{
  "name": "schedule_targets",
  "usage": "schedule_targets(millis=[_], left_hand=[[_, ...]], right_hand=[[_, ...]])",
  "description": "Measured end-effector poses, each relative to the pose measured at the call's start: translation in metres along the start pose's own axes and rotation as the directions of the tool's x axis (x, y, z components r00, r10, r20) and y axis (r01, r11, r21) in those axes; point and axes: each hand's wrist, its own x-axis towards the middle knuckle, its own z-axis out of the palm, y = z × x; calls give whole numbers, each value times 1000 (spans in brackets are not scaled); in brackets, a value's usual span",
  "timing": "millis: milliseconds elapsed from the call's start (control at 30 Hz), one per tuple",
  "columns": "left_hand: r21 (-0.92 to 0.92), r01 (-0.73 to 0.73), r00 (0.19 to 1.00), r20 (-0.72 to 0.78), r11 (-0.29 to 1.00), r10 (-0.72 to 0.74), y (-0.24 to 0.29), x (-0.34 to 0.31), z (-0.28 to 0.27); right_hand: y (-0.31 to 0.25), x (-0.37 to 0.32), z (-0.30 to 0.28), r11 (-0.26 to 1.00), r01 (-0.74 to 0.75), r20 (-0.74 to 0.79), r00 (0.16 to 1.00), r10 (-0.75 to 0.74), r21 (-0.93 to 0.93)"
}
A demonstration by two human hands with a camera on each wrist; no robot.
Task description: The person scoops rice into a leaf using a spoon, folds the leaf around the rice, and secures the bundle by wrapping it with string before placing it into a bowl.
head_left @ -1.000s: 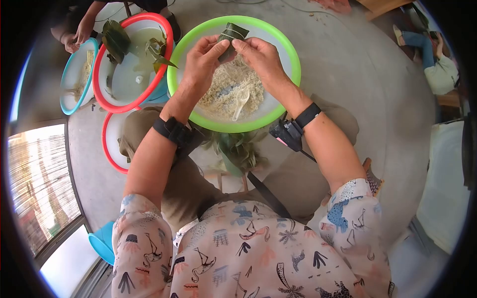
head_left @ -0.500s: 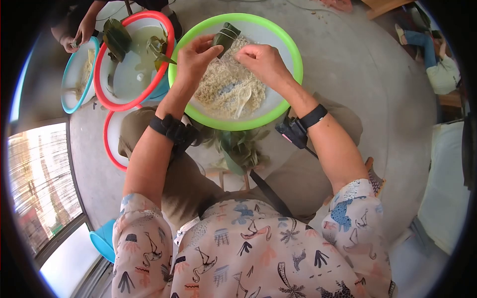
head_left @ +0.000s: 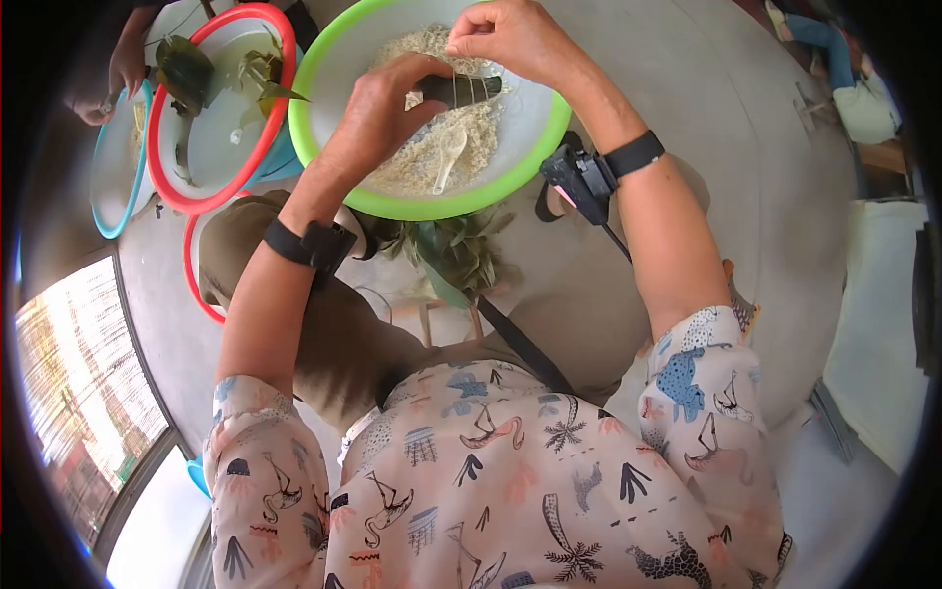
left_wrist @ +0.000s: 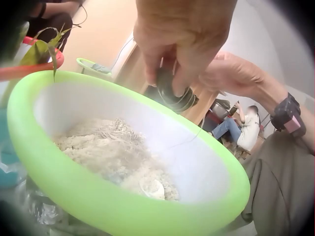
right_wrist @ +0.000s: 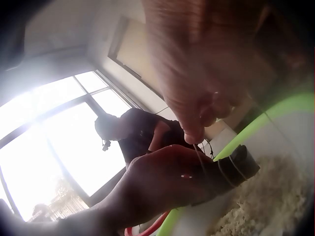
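My left hand [head_left: 378, 113] grips a leaf-wrapped rice dumpling [head_left: 463, 91] from its left end, thumb on the near side. Thin pale string [right_wrist: 225, 172] loops round the dark green wrapping. Above it, my right hand [head_left: 520, 39] pinches the string between thumb and fingertips, with a strand running down to the dumpling. Both hands are over a white basin with a green rim [head_left: 392, 206]. Pale rice [head_left: 417, 162] lies in the basin, with loose string strands on it in the left wrist view, and a white spoon [head_left: 449, 157] rests on the rice.
A red-rimmed basin [head_left: 182, 204] with water and leaves stands at the left, beside a blue-rimmed basin [head_left: 147, 147]. Another person's hand [head_left: 126, 64] is over the blue rim. Green leaves [head_left: 456, 255] lie between my knees. A person sits far right [head_left: 865, 113].
The right hand has come off the dumpling and drawn up and away with the string. The left hand has turned the dumpling to lie sideways, lower over the rice. The head view has shifted.
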Motion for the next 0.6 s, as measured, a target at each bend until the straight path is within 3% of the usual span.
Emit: schedule_targets(millis=[33, 67, 100, 133, 167, 200, 233, 300, 333, 467, 533, 567, 600], left_hand=[[-103, 51, 999, 24, 993, -49, 5, 1, 0], [-205, 193, 981, 68, 960, -183, 10, 1, -4], [-206, 187, 982, 69, 961, -176, 8, 2, -5], [-476, 235, 972, 104, 848, -211, 1, 1, -7], [-701, 268, 961, 148, 661, -233, -5, 2, -10], [-733, 250, 965, 132, 633, -228, -8, 4, -14], [-731, 246, 966, 128, 636, -226, -9, 4, -15], [-939, 246, 930, 159, 238, -331, -11, 2, -17], [-946, 252, 921, 170, 204, -350, -15, 2, -18], [-971, 210, 888, 139, 118, -438, -23, 0, -18], [-968, 209, 875, 122, 139, -468, -28, 0, -22], [-966, 209, 863, 108, 155, -494, -31, 0, -24], [-966, 205, 863, 102, 160, -495, -35, 0, -26]], right_hand=[[8, 2, -1, 1000, -7, -8, 1000, 7, -4], [18, 7, -1, 971, -86, 80, 994, 70, 222], [24, 8, 1, 886, -176, 180, 978, 107, 429], [29, 7, 4, 887, -173, 176, 979, 106, 427], [34, 7, 7, 791, -251, 223, 964, 147, 559], [36, 7, 10, 667, -323, 278, 944, 178, 671], [37, 7, 16, 670, -318, 276, 945, 173, 671], [32, 3, 30, 658, -364, 282, 931, 233, 659], [27, 2, 34, 677, -399, 258, 917, 304, 619], [13, 3, 41, 736, -347, 142, 934, 328, 582], [13, 4, 46, 866, -280, 68, 958, 277, 414], [13, 3, 47, 867, -276, 70, 960, 272, 416], [9, 0, 47, 920, -279, 83, 960, 267, 273]])
